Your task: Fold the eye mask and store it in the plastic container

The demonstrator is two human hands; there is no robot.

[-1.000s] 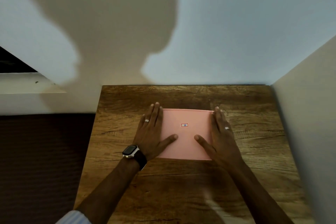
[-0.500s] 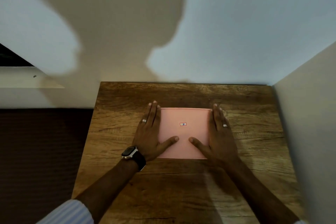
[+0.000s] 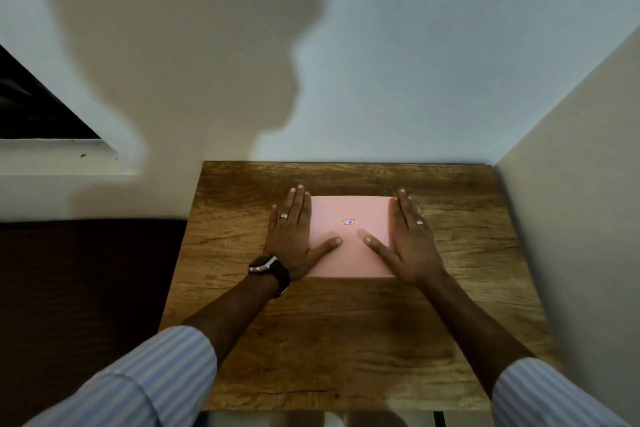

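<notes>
A pink square plastic container (image 3: 351,236) lies flat on the wooden table (image 3: 346,340), its lid on, with a small red-framed label in the middle. My left hand (image 3: 294,236) presses against its left side, fingers straight and thumb resting on the lid. My right hand (image 3: 410,239) mirrors it on the right side, thumb also on the lid. A watch sits on my left wrist and each hand wears a ring. The eye mask is not visible; the closed lid hides the container's inside.
The table stands in a corner, with a white wall (image 3: 415,80) behind it and a side wall (image 3: 588,218) close on the right. To the left of the table the floor (image 3: 86,288) is dark. A window ledge (image 3: 52,156) shows at far left.
My thumbs have slid a little closer together on the lid, and my right hand has drawn in against the container's side. The container has stayed in place.
</notes>
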